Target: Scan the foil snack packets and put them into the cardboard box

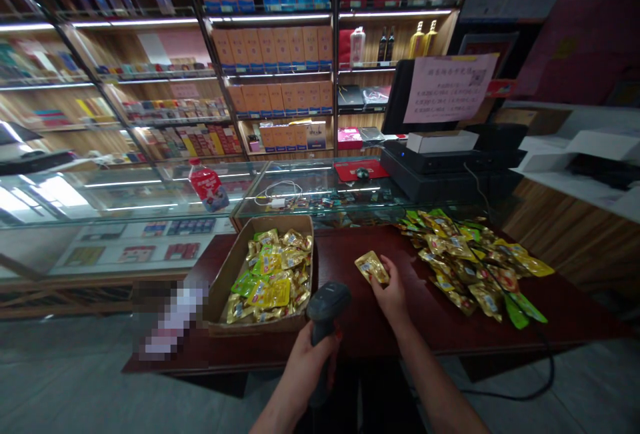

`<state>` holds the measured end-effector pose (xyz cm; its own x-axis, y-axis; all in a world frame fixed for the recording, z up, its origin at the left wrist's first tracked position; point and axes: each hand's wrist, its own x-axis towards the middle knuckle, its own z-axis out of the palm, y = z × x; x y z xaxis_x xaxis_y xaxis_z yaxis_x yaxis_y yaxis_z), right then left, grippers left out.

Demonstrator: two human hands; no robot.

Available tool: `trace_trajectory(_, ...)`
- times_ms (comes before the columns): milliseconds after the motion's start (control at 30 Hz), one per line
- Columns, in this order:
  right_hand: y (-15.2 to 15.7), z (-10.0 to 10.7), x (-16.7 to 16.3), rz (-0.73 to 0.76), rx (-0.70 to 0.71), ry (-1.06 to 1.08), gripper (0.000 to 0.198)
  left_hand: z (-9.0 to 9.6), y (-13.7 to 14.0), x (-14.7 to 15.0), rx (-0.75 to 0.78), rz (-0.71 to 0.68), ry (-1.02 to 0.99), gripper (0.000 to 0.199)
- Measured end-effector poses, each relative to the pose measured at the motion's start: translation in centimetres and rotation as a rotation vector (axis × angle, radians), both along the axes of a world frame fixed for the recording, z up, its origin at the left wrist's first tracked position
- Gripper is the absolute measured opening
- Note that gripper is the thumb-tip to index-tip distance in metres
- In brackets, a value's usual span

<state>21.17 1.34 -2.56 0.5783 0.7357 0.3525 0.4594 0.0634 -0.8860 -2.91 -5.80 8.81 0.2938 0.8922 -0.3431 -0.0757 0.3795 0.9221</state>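
My left hand (313, 357) is wrapped round the handle of a black barcode scanner (330, 301), held upright in front of the table's near edge. Between the fingers of my right hand (391, 291) is a small gold snack packet (371, 267), held above the dark red table (345, 247). To the left stands an open cardboard box (220, 301) with gold, yellow and green packets (270, 274) inside. A loose pile of similar packets (465, 257) lies on the table to the right.
Behind the table runs a glass counter (170, 187) bearing a red-labelled bottle (207, 186), a white cable (277, 191) and a mouse (362, 173) on a red pad. A monitor with a paper sign (447, 87) stands at the back right. A black cable (550, 371) hangs by the table's right side.
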Motion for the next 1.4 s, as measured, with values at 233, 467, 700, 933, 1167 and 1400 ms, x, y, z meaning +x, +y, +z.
trace_trajectory(233, 0.2, -0.9, 0.5, 0.031, -0.053, 0.062, 0.061, -0.8, 0.2, -0.6, -0.019, 0.019, -0.008, 0.044)
trace_trajectory(467, 3.8, 1.3, -2.5, 0.223, -0.018, 0.202, 0.038, -2.3, 0.7, -2.8, -0.047, 0.073, -0.001, 0.051)
trace_trajectory(700, 12.0, 9.4, -10.4, 0.569, 0.122, 0.157, 0.054, -3.0, 1.9, -3.2, -0.010, 0.162, 0.012, 0.053)
trace_trajectory(933, 9.9, 7.1, 0.5, 0.115, -0.144, -0.425, 0.039, -3.5, 2.9, -3.4, 0.117, 0.184, 0.077, 0.057)
trace_trajectory(1167, 10.4, 5.9, 9.8, -0.176, -0.638, -0.949, 0.042, -2.6, 3.4, -3.6, 0.079, 0.140, 0.089, 0.052)
trace_trajectory(1400, 7.9, 5.2, 7.1, -0.075, -0.459, -0.925, 0.046, -4.2, 2.4, -3.2, 0.118, 0.028, 0.115, 0.052)
